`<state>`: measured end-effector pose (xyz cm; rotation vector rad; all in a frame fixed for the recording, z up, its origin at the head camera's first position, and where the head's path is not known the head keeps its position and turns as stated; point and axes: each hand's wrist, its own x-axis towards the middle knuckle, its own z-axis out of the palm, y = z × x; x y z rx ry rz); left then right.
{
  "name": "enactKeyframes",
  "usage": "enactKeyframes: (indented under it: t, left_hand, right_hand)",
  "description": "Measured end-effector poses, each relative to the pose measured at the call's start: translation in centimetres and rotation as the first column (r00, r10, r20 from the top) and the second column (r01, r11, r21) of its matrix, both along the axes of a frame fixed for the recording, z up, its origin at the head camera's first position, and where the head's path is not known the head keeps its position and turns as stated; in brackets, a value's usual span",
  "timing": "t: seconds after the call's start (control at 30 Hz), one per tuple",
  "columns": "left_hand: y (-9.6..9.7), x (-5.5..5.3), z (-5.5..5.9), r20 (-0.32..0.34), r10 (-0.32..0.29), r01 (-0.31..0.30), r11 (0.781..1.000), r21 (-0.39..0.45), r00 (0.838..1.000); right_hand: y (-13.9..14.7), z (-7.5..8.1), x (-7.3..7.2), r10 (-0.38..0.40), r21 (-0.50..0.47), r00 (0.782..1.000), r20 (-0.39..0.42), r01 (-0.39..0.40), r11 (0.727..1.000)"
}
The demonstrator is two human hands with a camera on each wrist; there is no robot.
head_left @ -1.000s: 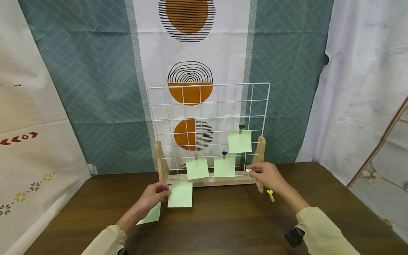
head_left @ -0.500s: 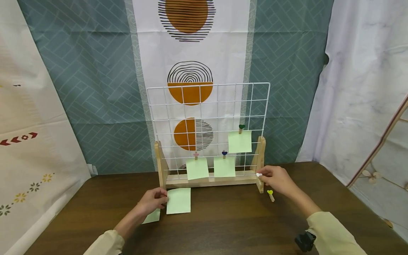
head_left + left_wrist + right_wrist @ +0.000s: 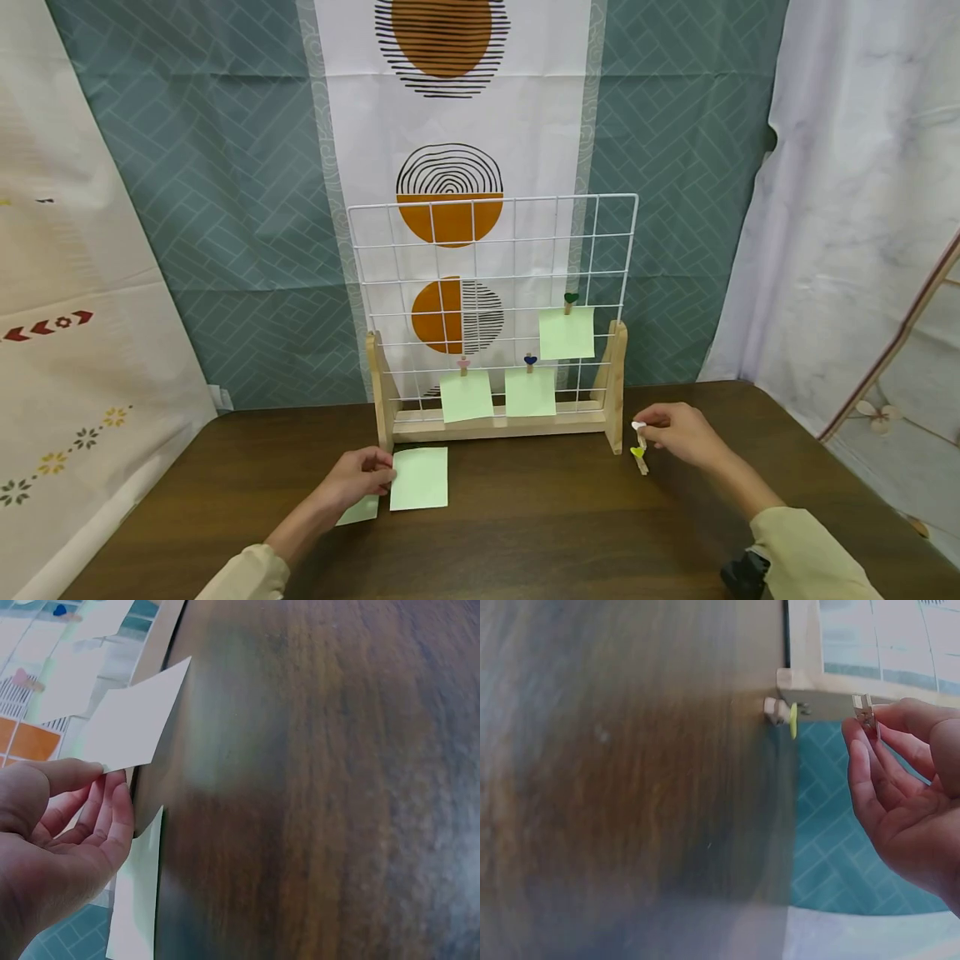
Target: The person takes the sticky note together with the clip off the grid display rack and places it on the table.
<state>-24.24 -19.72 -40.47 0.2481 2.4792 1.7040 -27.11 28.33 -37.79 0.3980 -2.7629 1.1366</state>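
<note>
My left hand pinches a square pale green paper note by its left edge, between thumb and fingers. The left wrist view shows this note lifted off the tabletop. Partly covered by that hand, a second green note lies on the table. My right hand, right of the rack, pinches a small wooden clothespin with a white heart; its jaws face away from the palm in the right wrist view. Just below it lies a clothespin with a yellow heart on the table.
A white wire grid in a wooden stand stands at the table's back. Three green notes hang on it from pink, blue and green heart clothespins. The dark wooden table extends toward me. Patterned curtains hang behind.
My right hand has moved right and slightly down, away from the grid, carrying the white-heart clothespin over the yellow one. My left hand has drawn the note slightly down and left.
</note>
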Motion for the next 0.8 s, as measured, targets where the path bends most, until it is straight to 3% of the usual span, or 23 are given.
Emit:
enactKeyframes:
  t: [0.43, 0.67, 0.8]
  left_hand:
    - [0.3, 0.0, 0.1, -0.015, 0.001, -0.002, 0.999, -0.052, 1.0]
    - [0.7, 0.3, 0.1, -0.027, 0.079, -0.082, 0.989, -0.126, 0.997]
    - [0.6, 0.3, 0.0, -0.041, 0.087, -0.091, 0.988, -0.127, 0.995]
  right_hand:
    - [1.4, -0.5, 0.4, -0.011, -0.01, 0.999, 0.048, 0.011, 1.0]
    - [1.9, -1.1, 0.3, 0.004, 0.011, 0.997, 0.076, -0.005, 1.0]
    - [2.2, -1.4, 0.2, 0.008, 0.012, 0.995, 0.096, -0.009, 1.0]
